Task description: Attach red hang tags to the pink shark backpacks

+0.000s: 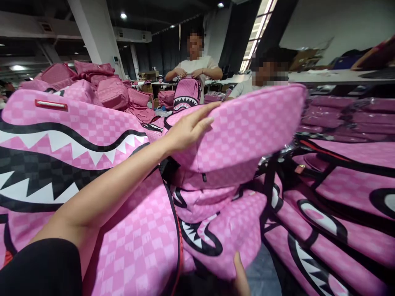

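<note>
Head view: your raised pink bag (249,131) could slip, as your left hand (187,129) seems only to rest on it. It lies beneath those loosely spread fingers. Below it, your right hand (241,279) meets a lower bag (230,234); I cannot tell whether its fingers pinch.

Pink checked bags (135,238) crowded all around.
The left hand (187,129) lay on a pink panel (249,131); the right hand (241,280) touched a toothed bag (243,230) below. Beyond, a co-worker (197,65) held a backpack (187,91).
</note>
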`<state>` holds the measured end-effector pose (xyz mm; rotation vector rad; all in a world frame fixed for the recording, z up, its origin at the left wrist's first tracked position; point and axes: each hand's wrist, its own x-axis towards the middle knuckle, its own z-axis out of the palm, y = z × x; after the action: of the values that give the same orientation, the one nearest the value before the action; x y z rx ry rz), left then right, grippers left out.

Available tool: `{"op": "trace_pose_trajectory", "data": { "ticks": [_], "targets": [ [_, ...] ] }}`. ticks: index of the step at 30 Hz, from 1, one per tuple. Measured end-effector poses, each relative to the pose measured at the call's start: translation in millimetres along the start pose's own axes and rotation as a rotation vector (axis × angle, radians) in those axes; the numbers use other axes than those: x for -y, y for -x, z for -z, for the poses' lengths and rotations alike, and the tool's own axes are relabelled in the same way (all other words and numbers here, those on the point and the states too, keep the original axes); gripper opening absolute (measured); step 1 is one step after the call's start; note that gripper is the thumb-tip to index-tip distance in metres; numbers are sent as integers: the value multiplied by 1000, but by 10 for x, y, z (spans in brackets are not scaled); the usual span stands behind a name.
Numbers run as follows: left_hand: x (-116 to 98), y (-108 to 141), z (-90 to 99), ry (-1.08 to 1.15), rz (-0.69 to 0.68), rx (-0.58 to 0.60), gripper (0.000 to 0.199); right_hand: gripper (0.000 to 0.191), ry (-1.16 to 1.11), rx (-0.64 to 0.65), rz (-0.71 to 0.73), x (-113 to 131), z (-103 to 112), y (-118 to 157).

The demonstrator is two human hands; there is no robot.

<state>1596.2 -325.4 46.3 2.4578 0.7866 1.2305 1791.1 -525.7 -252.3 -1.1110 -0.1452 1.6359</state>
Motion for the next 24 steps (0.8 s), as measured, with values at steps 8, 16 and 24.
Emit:
{"op": "trace_pose_trajectory", "data": {
  "ticks": [8, 16, 24],
  "targets": [
    [770, 178, 533, -122, 46, -141, 71, 42, -125, 183, 63, 491, -525, -785],
    [732, 165, 585, -40, 73, -39, 54, 67, -217, 363, -219, 66, -566, -345],
    [659, -66, 487, 79, 107, 35, 57, 69, -340, 300, -37, -263, -1173, -443]
  ]
}}
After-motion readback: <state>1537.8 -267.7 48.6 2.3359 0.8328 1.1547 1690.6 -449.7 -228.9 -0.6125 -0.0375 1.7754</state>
